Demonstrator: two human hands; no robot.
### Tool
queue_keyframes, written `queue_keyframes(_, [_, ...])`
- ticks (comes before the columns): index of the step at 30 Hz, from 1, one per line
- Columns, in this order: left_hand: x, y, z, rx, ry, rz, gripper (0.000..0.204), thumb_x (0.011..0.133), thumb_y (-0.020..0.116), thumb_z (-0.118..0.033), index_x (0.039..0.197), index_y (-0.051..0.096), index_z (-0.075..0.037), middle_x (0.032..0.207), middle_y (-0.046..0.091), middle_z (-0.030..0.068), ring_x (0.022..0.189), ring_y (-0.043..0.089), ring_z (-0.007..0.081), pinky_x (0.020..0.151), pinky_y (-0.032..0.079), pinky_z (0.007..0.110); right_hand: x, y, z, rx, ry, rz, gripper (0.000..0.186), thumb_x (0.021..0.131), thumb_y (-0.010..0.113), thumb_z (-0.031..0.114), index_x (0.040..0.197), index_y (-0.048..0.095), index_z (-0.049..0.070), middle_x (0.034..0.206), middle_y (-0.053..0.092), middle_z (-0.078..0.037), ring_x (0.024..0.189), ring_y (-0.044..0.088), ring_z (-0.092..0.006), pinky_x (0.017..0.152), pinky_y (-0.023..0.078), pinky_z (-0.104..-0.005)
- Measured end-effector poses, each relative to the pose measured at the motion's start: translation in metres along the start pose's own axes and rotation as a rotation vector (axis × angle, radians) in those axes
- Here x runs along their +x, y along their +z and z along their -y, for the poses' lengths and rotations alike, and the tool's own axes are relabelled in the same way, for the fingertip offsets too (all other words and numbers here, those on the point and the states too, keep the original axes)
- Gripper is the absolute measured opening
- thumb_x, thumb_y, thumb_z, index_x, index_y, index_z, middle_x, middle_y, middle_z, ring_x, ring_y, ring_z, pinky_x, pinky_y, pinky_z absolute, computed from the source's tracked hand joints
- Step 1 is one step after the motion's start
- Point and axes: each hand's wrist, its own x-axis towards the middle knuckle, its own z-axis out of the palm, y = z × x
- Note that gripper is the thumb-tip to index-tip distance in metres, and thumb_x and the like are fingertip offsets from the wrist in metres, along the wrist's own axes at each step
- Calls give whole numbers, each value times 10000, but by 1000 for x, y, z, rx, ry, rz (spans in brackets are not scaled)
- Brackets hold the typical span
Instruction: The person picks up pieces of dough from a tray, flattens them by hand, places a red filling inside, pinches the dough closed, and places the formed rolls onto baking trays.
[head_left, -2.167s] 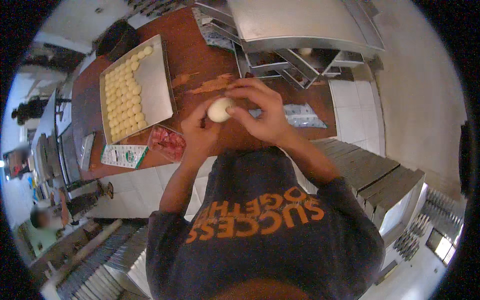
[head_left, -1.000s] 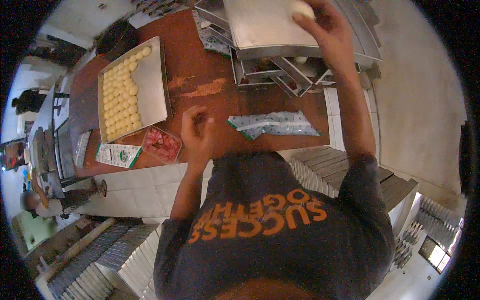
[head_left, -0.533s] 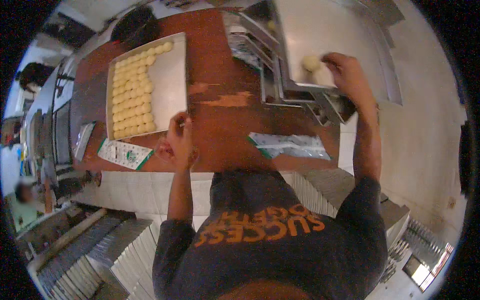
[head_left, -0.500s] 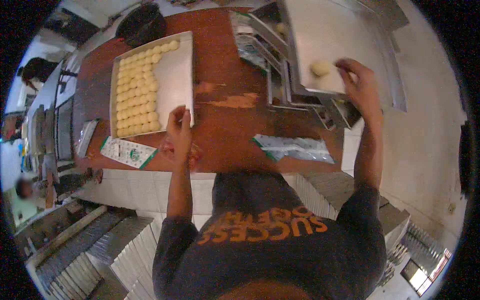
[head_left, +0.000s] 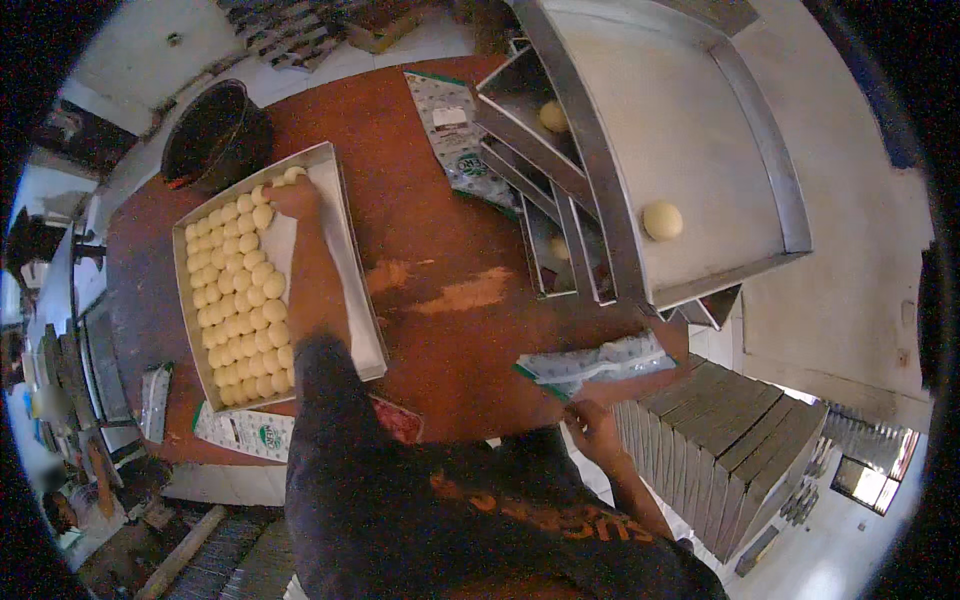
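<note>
A shallow metal tray (head_left: 361,300) on the left of the table holds packed rows of round, pale yellow dough balls (head_left: 240,300). My left hand (head_left: 294,200) reaches across it to the far rows, its fingers closed around a dough ball there; the forearm hides part of the tray. On the right, one dough ball (head_left: 662,221) sits alone in the top tray (head_left: 700,130) of a stack of metal trays. Low beside the table's front edge, my right hand (head_left: 597,432) hangs with its fingers curled, no object showing in them.
A dark round tub (head_left: 218,135) stands at the far left. Printed plastic packets (head_left: 600,362) lie at the front right, with another packet (head_left: 455,135) beside the tray stack and one more at front left. Stacked grey slabs (head_left: 710,440) stand below the table's right side.
My left hand has moved from the tray's near edge to its far rows. My right hand has left the dough ball in the top tray and dropped toward my body. The view has shifted.
</note>
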Motion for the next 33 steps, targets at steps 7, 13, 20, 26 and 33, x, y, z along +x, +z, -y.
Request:
queue_keyframes(7, [-140, -181, -51, -908, -500, 1064, 269, 812, 527, -213, 1019, 505, -42, 917, 546, 82, 760, 515, 212, 664, 445, 331, 36, -33, -45, 89, 153, 31, 211, 735, 575, 176, 877, 569, 21, 785, 580, -186, 728, 569, -363, 679, 455, -421])
queue_keyframes(13, [-343, -295, -55, 386, 634, 962, 233, 740, 592, -172, 944, 592, -61, 974, 582, 104, 909, 545, 282, 694, 475, 373, 80, -30, -89, -407, -472, 8, 483, 696, 645, 259, 1089, 501, 17, 1026, 521, -218, 941, 513, -366, 818, 424, -428])
queue_keyframes(20, [-458, -297, -9, 295, 400, 909, 234, 754, 605, -218, 916, 618, -49, 886, 605, 119, 813, 575, 258, 670, 471, 359, 81, -19, -90, -605, -519, 491, 687, 624, 673, 118, 1219, 338, 46, 1023, 503, -216, 956, 503, -393, 778, 428, -469])
queue_keyframes(26, [-408, -261, -27, -111, -339, 874, 275, 824, 563, -259, 905, 630, -5, 806, 624, 90, 673, 575, 158, 599, 458, 297, 95, -25, -101, -470, -558, 639, 724, 618, 644, 37, 1258, 306, 47, 898, 560, -204, 801, 565, -387, 632, 464, -444])
queue_keyframes(33, [-420, -256, -79, -131, -393, 1073, 335, 837, 541, -297, 962, 594, 9, 892, 600, 97, 750, 571, 171, 644, 474, 297, 88, -14, -138, -368, -701, 540, 766, 600, 642, 28, 1279, 290, 58, 876, 575, -191, 798, 572, -368, 650, 460, -452])
